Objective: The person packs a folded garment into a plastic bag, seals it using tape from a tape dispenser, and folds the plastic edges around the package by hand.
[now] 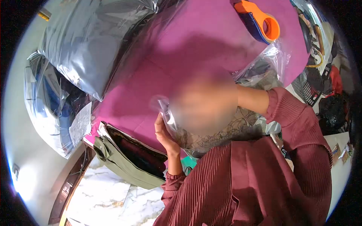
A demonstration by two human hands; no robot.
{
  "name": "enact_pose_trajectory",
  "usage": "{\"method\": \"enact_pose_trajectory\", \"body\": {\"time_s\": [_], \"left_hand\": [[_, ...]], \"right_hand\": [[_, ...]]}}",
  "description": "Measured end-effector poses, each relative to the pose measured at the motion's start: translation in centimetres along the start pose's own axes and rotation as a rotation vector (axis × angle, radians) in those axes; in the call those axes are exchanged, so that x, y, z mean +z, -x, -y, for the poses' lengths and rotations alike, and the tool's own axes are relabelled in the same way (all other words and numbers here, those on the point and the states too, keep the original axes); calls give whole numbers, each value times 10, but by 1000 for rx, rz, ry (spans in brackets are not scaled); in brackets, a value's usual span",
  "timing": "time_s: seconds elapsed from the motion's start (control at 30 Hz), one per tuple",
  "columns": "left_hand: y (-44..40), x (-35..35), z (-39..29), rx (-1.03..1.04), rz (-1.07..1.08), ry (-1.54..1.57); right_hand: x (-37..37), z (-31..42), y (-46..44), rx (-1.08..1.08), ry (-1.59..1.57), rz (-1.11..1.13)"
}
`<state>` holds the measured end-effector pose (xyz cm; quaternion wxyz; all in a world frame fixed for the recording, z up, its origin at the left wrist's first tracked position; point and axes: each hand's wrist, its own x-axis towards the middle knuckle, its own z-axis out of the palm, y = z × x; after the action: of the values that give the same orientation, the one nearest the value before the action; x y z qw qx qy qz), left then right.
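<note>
A clear plastic bag (277,56) holding brownish cloth with dark, scribble-like lines (245,119) lies in front of my body. My left hand (166,137) is at the bag's left edge, its fingers closed on the clear film. Coming across from the right, my right hand (220,100) is over the middle of the bag. A blurred patch covers its fingers, so their position and anything in them are hidden. The blur also hides part of the bag and the cloth.
An orange and blue tape dispenser (266,24) lies on the pink surface (169,49). Large plastic-wrapped packages (81,49) crowd the left. An olive-green fabric bag (130,167) gapes at the near-left edge. Mixed items, including a black bundle (333,113), are on the right.
</note>
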<state>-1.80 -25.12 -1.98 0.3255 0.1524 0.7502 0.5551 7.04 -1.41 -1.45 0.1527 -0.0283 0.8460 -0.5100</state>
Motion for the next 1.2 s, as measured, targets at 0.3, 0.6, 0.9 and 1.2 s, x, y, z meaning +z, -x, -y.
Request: {"method": "enact_pose_trajectory", "body": {"time_s": [0.3, 0.6, 0.9, 1.2], "left_hand": [[2, 17, -32, 212, -87, -434], [-45, 22, -67, 26, -340, -827], [-58, 29, -69, -41, -406, -970], [-63, 31, -70, -27, -387, -982]], "right_hand": [[15, -8, -27, -52, -164, -24], [4, -14, -21, 141, -430, -115], [2, -12, -32, 147, -391, -13], [16, 3, -35, 326, -599, -228]]}}
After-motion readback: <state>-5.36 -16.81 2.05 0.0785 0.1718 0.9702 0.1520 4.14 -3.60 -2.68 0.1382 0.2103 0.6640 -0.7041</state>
